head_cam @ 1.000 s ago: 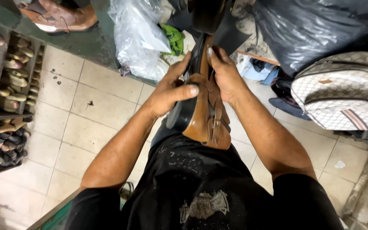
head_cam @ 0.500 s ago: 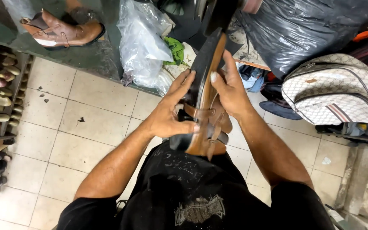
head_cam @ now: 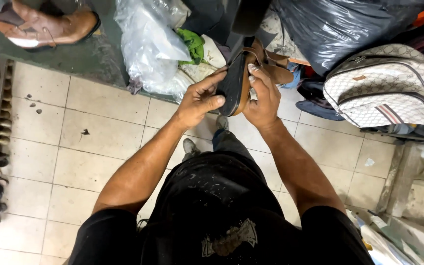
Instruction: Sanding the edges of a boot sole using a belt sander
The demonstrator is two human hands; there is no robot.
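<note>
- Head view is looking down over my black shirt (head_cam: 222,216) at both my hands, which are holding a brown leather sandal with a dark flat sole (head_cam: 235,81) out in front of my chest, above the pale tiled floor (head_cam: 94,132).
- My left hand (head_cam: 199,100) is curling around the sole side of the sandal, fingers wrapping its edge and thumb pressing along the dark rubber; it is closed on the sandal, not spread.
- My right hand (head_cam: 261,95) is clasping the opposite, upper side of the sandal, fingers lying flat against the leather and closing on it.
- I am judging the sandal as light, since I am keeping it up with fingertips and no strain; the sole looks fairly stiff along its length, while the brown straps (head_cam: 276,73) beyond the sandal's far end look soft and floppy.
- I would be taking hold at the sole's edges, mid-length, as I am now; the straps would give and twist, and smooth leather could slide under a loose grip.
- Left of the sandal, a clear crumpled plastic bag (head_cam: 150,44) is lying by green cloth (head_cam: 192,44).
- Right of the sandal, a pale patterned backpack (head_cam: 388,86) is resting under a black plastic sack (head_cam: 339,27).
- Far left of the sandal, a brown leather boot (head_cam: 45,27) is lying on a dark ledge.
</note>
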